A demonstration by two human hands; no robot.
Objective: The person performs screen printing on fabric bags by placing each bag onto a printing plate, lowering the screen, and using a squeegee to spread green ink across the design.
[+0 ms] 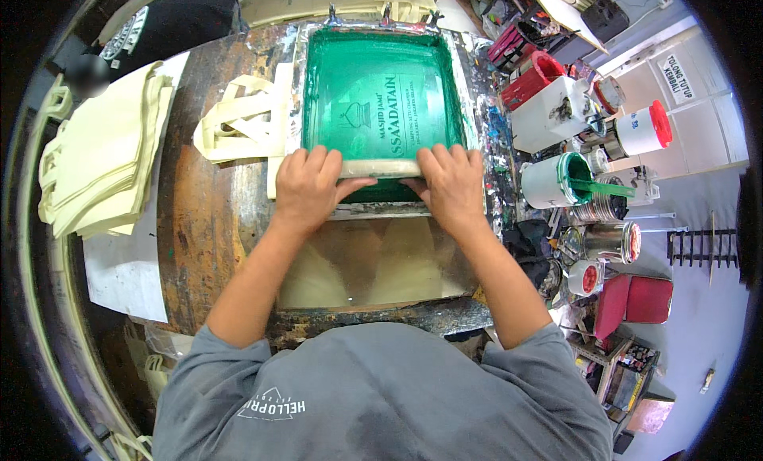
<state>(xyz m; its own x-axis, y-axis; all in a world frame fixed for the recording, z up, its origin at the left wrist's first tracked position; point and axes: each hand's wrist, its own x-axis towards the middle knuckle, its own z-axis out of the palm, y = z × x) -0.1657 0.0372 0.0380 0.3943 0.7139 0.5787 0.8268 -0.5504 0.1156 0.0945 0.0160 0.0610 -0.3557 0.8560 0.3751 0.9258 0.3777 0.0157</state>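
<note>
Both my hands grip a pale squeegee (380, 169) that lies across the near part of a screen-printing frame. My left hand (308, 183) closes round its left end, and my right hand (453, 183) round its right end, thumbs on the near side. The printing screen (342, 71) is coated in wet green ink, with a design and lettering showing through the mesh. Under the screen's left side lies a cream tote bag (278, 135), its handles (230, 119) spread out on the table; most of the bag is hidden.
A stack of cream bags (107, 155) lies on a white sheet (127, 270) at the left of the stained wooden table (195, 215). To the right stand a green ink bucket (548, 183), a white jerrycan (548, 115) and several tins. A red chair (648, 298) stands beyond them.
</note>
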